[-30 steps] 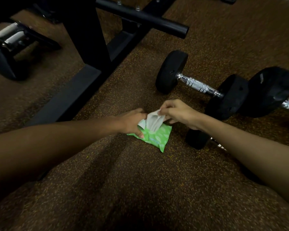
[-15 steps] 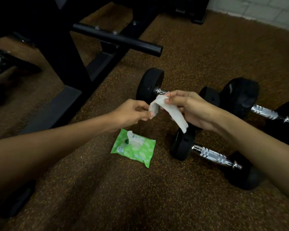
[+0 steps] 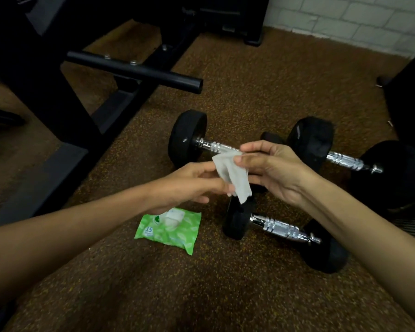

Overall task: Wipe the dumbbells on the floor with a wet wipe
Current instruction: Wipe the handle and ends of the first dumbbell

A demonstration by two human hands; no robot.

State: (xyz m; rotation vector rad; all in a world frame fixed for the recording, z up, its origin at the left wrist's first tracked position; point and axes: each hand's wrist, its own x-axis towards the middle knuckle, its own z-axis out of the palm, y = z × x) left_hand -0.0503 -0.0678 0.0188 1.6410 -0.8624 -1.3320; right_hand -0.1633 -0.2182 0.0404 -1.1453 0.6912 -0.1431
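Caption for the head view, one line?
Left hand and right hand hold a wet wipe above dumbbells beside a green wipe pack on the floor.

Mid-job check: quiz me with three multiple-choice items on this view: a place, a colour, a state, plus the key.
1. Where does the wipe pack lie?
A. on the floor, left of the nearest dumbbell
B. on a chair
C. on top of a dumbbell

2. What colour is the pack?
A. blue
B. green
C. red

3. What is the wet wipe's state?
A. tucked inside the pack
B. draped over a handle
C. pinched between left hand and right hand

Key: 1 A, it lies flat on the floor beside that dumbbell; 2 B, its wrapper is green; 3 C, both hands hold it above the floor.
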